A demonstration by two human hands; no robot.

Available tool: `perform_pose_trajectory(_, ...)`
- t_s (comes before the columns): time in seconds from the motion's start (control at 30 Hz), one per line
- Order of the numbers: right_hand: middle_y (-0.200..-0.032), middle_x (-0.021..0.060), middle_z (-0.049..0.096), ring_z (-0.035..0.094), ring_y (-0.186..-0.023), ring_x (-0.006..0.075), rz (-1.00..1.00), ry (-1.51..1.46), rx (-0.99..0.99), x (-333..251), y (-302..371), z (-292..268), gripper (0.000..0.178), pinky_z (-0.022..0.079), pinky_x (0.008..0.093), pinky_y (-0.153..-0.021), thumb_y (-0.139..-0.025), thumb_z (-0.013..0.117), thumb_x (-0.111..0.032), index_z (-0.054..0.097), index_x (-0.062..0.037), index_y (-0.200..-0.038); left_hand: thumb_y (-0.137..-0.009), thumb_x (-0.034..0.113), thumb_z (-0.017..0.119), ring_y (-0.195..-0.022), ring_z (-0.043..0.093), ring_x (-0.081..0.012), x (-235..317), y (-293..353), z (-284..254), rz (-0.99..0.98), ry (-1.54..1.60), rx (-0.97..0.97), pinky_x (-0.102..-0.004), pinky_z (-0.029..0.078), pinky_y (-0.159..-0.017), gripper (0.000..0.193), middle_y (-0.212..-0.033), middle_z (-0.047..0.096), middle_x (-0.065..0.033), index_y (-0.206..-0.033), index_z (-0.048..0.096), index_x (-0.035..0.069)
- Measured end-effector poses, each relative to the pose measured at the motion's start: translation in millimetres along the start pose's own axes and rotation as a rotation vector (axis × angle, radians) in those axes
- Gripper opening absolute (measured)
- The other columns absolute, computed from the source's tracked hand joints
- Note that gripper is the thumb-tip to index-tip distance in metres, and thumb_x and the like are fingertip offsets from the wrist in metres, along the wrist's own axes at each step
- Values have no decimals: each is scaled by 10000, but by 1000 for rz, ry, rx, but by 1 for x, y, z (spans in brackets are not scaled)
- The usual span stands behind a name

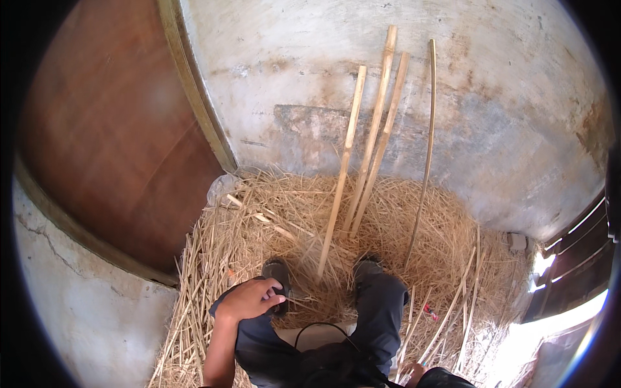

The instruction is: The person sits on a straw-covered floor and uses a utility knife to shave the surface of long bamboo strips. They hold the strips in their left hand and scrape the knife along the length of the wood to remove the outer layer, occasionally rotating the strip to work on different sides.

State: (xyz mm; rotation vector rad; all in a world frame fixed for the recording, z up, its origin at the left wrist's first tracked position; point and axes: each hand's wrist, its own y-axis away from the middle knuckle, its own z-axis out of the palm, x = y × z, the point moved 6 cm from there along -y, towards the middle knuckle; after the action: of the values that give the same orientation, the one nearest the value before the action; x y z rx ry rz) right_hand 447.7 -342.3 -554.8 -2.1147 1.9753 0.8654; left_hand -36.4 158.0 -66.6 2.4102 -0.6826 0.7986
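My left hand (253, 299) rests on my left knee with nothing in it, its fingers loosely bent and a little apart. Low in the picture, at the right, only a small part of my right hand (414, 374) shows beside my right leg. It is close to some pale bamboo strips (435, 336) lying on the ground; its fingers are mostly hidden, so I cannot tell whether it grips one. Ahead of my feet, a split bamboo piece (345, 165) leans on the wall, alongside two longer bamboo pieces (374, 142) and a thin bamboo rod (429, 129).
Bamboo shavings (304, 187) cover the ground around my shoes. A stained plaster wall (491, 129) stands ahead. On the left is a brown door panel (123, 129) in a wooden frame (194, 84). A small red object (429, 312) lies among shavings. Bright light enters through slats (576, 258) at right.
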Motion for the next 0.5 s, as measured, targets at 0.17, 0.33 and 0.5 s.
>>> perform_pose_trajectory(0.17,-869,203,698,675,-730,384,-3,1,-28,4,1,1,467,515,518,-661,-971,681,-332,608,4,-1287,-1011,377,744,-930,753,-345,0,1,0,-20,-4,-38,-420,587,-843,432,-993,765,-181,-1263,696,29)
perform_pose_trajectory(0.33,-889,208,700,674,-743,385,-18,-17,-5,-6,2,1,491,512,521,-673,-980,674,-336,592,3,-1326,-1017,404,738,-935,760,-330,-5,-5,7,-15,5,-53,-415,591,-840,452,-981,768,-170,-1264,697,29)
perform_pose_trajectory(0.5,-908,212,701,672,-756,386,-40,-35,42,-18,9,2,516,509,525,-685,-989,668,-340,576,2,-1365,-1021,418,733,-928,759,-325,-2,-5,4,-17,-2,-61,-411,590,-838,460,-974,767,-163,-1263,697,29)
